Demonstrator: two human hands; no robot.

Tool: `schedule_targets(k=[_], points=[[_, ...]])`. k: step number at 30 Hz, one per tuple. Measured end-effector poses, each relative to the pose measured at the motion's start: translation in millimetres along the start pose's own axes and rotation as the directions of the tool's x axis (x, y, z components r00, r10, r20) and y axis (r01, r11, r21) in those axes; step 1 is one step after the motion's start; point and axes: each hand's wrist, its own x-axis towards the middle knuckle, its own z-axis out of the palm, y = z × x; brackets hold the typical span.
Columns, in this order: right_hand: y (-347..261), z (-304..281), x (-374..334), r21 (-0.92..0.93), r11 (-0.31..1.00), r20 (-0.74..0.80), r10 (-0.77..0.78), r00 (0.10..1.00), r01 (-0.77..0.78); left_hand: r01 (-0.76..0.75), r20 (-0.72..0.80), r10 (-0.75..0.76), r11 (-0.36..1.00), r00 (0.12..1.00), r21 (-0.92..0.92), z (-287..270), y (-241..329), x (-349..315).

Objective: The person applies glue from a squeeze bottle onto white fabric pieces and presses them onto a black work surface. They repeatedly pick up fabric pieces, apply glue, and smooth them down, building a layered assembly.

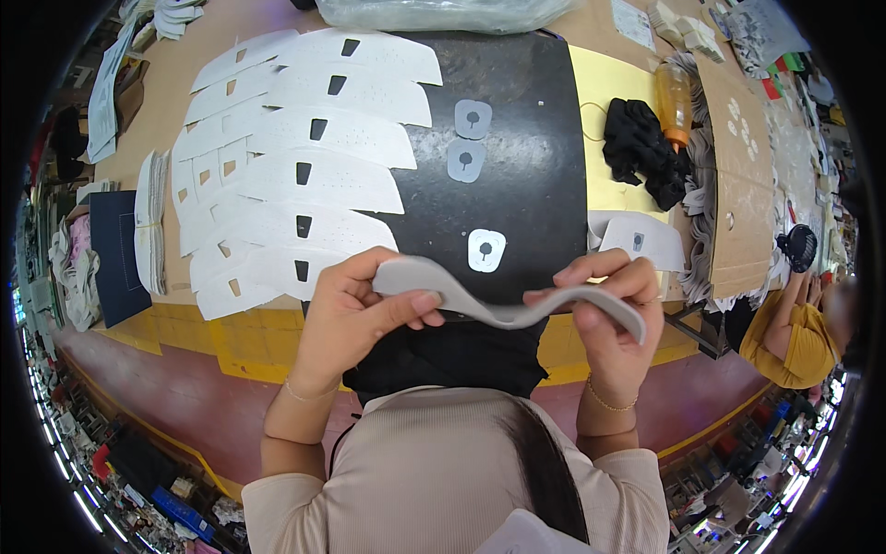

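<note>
A bendy grey strip [506, 317], curved like a wave, is held up in front of my body above the near edge of the black board [526, 198]. My left hand [343, 309] pinches its left end between thumb and fingers. Around its right end my right hand [620, 309] is closed, fingers above and thumb below. On the board beyond the strip lie a white rounded patch [486, 264] and two grey rounded patches [472, 109] [465, 174], each with a dark mark. Overlapping rows of white cut panels [365, 138] with dark openings spread across the board's left side.
On yellow sheeting at right lie black cloth [630, 138], an orange-capped bottle [675, 106] and a white panel [646, 242]. A cardboard box [743, 175] stands beyond them. At left are a stack of white pieces [150, 222] and a dark blue folder [113, 254]. Another person [789, 342] sits far right.
</note>
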Motion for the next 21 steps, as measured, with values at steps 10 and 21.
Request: schedule_targets(k=[10, 21], points=[[42.1, -24.7, -21.1, -0.563, 0.826, -0.139, -0.063, 0.988, -0.026, -0.146, -0.067, 0.212, 0.838, 0.975, 0.525, 6.8, 0.1, 7.6], [45.5, -24.1, -3.2, -0.82, 0.539, 0.131, -0.15, 0.98, 0.192, -0.294, 0.105, 0.534, 0.282, 0.839, 0.913, 13.4, -15.0, 25.9]])
